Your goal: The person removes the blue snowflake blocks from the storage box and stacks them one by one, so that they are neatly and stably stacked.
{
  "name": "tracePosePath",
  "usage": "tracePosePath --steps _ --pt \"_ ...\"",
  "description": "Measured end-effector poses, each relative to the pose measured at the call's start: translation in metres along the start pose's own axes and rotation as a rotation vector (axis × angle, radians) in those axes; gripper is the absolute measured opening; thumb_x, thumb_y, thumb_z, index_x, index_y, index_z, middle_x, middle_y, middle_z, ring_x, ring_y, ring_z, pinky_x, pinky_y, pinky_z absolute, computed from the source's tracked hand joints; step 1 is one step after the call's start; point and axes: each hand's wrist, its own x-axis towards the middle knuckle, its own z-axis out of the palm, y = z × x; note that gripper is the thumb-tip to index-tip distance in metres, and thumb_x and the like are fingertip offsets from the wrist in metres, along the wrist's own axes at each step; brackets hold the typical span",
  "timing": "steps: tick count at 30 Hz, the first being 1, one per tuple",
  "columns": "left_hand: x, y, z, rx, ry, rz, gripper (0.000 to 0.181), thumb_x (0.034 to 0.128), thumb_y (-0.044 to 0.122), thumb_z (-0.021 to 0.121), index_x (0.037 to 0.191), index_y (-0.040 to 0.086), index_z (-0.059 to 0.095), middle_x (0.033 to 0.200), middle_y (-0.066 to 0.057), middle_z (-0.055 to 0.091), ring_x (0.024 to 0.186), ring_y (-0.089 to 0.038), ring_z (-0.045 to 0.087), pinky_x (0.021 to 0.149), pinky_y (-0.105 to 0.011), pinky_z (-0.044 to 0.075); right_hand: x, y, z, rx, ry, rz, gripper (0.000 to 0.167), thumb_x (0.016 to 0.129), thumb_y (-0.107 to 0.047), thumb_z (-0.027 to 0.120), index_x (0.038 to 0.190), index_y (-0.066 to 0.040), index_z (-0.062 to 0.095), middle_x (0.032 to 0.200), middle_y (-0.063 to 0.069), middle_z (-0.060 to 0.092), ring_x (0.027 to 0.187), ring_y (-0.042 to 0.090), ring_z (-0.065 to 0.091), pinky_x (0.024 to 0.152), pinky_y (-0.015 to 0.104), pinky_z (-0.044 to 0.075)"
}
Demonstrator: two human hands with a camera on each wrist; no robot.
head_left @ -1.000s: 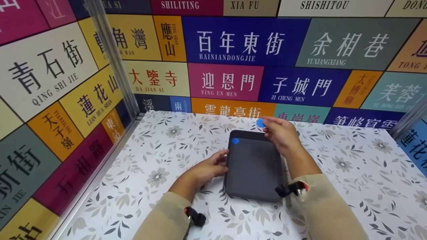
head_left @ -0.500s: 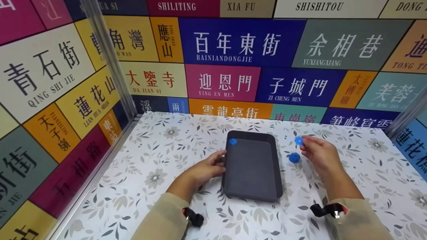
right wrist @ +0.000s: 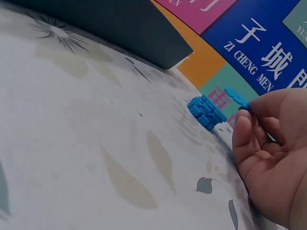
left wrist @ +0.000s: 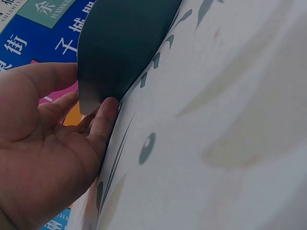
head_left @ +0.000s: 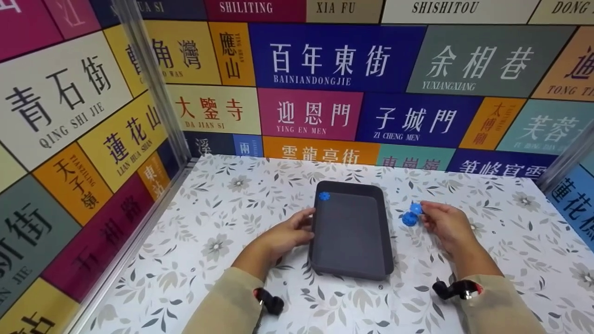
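Note:
A dark grey rectangular tray [head_left: 350, 236] lies on the table, with one blue snowflake-shaped disc [head_left: 324, 196] in its far left corner. My left hand [head_left: 285, 236] touches the tray's left outer wall; in the left wrist view its fingers [left wrist: 108, 117] rest against the wall near the tabletop. To the right of the tray, my right hand [head_left: 448, 227] pinches another blue snowflake disc [head_left: 416, 208] between thumb and fingertips. Just below that disc stands a small stack of blue snowflake discs [right wrist: 206, 112]. In the right wrist view the pinched disc tilts above the stack, slightly apart.
The table [head_left: 222, 199] wears a white cloth printed with grey leaves and flowers. Behind and to the left rise walls of coloured street-name panels [head_left: 338, 58]. A metal post [head_left: 160, 88] stands at the left corner.
My right hand, pinching a disc, has moved from above the tray's far right edge to the right, then lowered toward the stack. My left hand stays at the tray.

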Motion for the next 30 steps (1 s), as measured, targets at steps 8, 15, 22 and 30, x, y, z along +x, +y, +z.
tracePosePath --steps 8,15,22,30 --pt "0.0 0.001 0.001 -0.001 0.0 -0.003 0.077 0.0975 0.008 0.064 0.167 0.027 0.037 0.169 -0.008 0.043 0.149 -0.028 0.052 0.127 -0.047 0.041 0.003 0.004 -0.001 -0.122 0.013 -0.048 0.043 0.101 -0.022 0.075 0.141 -0.007 0.068 0.09 -0.012 0.075 0.081 0.005 0.066 0.069 0.02 0.059" --pt "0.001 0.001 0.002 0.004 -0.011 0.022 0.077 0.0978 0.006 0.063 0.168 0.022 0.036 0.167 -0.012 0.045 0.149 -0.028 0.052 0.125 -0.045 0.045 0.005 0.006 0.0 -0.206 0.043 -0.061 0.048 0.102 -0.021 0.073 0.144 -0.001 0.064 0.087 -0.011 0.074 0.077 0.005 0.066 0.069 0.019 0.06" --pt "0.001 0.001 0.003 -0.001 -0.016 0.033 0.077 0.0977 0.004 0.063 0.168 0.019 0.035 0.167 -0.014 0.045 0.149 -0.028 0.052 0.123 -0.044 0.047 0.005 0.008 0.002 -0.257 0.056 -0.07 0.048 0.103 -0.022 0.071 0.146 0.0 0.062 0.088 -0.013 0.073 0.078 0.005 0.066 0.071 0.019 0.06" --pt "0.001 0.0 0.001 -0.003 -0.007 0.033 0.077 0.0971 0.004 0.063 0.168 0.019 0.036 0.167 -0.015 0.044 0.15 -0.03 0.05 0.123 -0.044 0.047 -0.007 -0.007 0.018 -0.188 0.091 -0.138 0.026 0.102 -0.024 0.072 0.126 -0.014 0.076 0.089 -0.01 0.073 0.077 0.006 0.066 0.068 0.02 0.059"
